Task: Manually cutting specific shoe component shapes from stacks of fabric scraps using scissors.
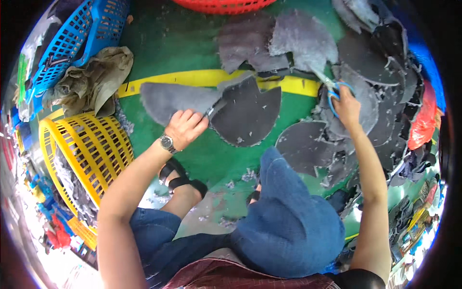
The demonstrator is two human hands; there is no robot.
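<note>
My left hand, with a watch at its wrist, pinches the edge of a grey fuzzy fabric piece that spreads to its far side. A darker, smooth-faced piece with a notched edge hangs just right of the fingers; I cannot tell whether the two are joined. My right hand is closed round the blue handles of a pair of scissors. The blades point far and left, by a light grey plush piece. Beneath the right hand lies a heap of dark grey cut pieces.
A yellow basket lies tipped at the left, below an olive cloth and a blue crate. A red basket stands at the far edge. A yellow stripe crosses the green floor. Right sits a red plastic bag.
</note>
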